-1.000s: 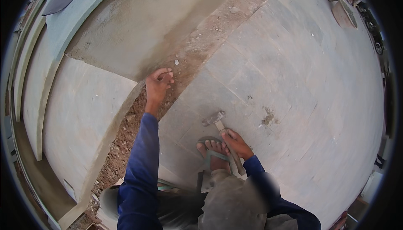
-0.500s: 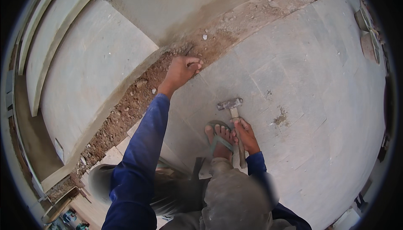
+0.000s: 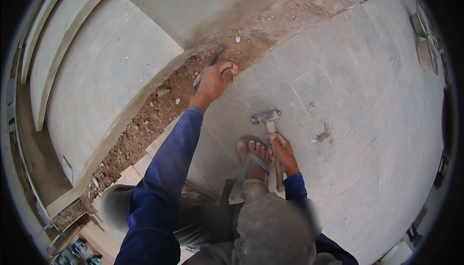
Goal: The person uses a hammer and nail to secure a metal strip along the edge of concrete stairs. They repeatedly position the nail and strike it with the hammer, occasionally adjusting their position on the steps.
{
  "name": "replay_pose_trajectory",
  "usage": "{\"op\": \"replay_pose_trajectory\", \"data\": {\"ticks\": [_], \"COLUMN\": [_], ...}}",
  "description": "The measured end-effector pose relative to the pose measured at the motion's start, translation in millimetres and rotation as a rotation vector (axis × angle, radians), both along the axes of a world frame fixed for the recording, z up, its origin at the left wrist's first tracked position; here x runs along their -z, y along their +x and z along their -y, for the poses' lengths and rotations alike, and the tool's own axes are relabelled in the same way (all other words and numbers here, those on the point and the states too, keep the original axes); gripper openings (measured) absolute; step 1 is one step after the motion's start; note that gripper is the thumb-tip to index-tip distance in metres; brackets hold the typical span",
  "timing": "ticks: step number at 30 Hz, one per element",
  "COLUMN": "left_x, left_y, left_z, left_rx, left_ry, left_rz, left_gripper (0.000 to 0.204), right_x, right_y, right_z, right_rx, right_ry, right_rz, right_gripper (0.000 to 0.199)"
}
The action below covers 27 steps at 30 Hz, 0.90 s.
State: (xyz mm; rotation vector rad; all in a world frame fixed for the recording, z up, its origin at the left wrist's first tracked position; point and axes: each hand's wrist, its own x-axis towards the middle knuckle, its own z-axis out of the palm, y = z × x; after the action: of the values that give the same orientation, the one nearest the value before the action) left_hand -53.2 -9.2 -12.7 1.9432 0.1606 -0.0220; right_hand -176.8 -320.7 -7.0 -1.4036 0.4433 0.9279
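My left hand point(image 3: 216, 82) is over the edge between the dirt strip and the paving, fingers curled and fingertips close together. Whether it pinches something small is hidden. A thin, dark rod-like tool point(image 3: 213, 59) lies in the dirt beside that hand, partly covered by it. My right hand point(image 3: 284, 154) is wrapped round the wooden handle of a club hammer point(image 3: 265, 116), just beside my foot in a green flip-flop point(image 3: 247, 166). The hammer's dusty metal head points away from me, above the tiles.
A strip of loose reddish dirt point(image 3: 145, 116) curves between a pale raised step point(image 3: 111, 47) and grey paving tiles point(image 3: 338, 91). A white pebble point(image 3: 238, 39) lies in the dirt. Bucket-like containers point(image 3: 426, 52) stand at the far right. A plastered wall point(image 3: 193, 4) rises ahead.
My left hand has shifted slightly right, uncovering more of the rod-like tool in the dirt. The right hand and club hammer have stayed nearly still.
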Motion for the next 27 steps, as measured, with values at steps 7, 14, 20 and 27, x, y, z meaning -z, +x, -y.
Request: {"op": "replay_pose_trajectory", "data": {"ticks": [7,14,20,27], "left_x": [-15.2,-14.5,-27.1,-23.5], "left_y": [-9.5,-10.0,-4.1,-5.8], "left_z": [-0.2,-5.4,1.8,-3.8], "left_rx": [0.081,0.192,0.254,0.243], "left_ry": [0.103,0.182,0.178,0.153], "left_rz": [0.043,0.136,0.032,0.054], "left_gripper": [0.016,0.018,0.017,0.017], "right_x": [-4.9,-76.2,-91.8,-106.0], "right_y": [-4.7,49.2,84.6,85.0], "right_z": [-5.2,-66.0,-95.1,-108.6], "right_rx": [-0.072,-0.127,-0.150,-0.035], "right_ry": [-0.226,-0.382,-0.473,-0.451], "right_rz": [0.182,0.855,1.065,1.147], "right_gripper": [0.044,0.048,0.048,0.051]}}
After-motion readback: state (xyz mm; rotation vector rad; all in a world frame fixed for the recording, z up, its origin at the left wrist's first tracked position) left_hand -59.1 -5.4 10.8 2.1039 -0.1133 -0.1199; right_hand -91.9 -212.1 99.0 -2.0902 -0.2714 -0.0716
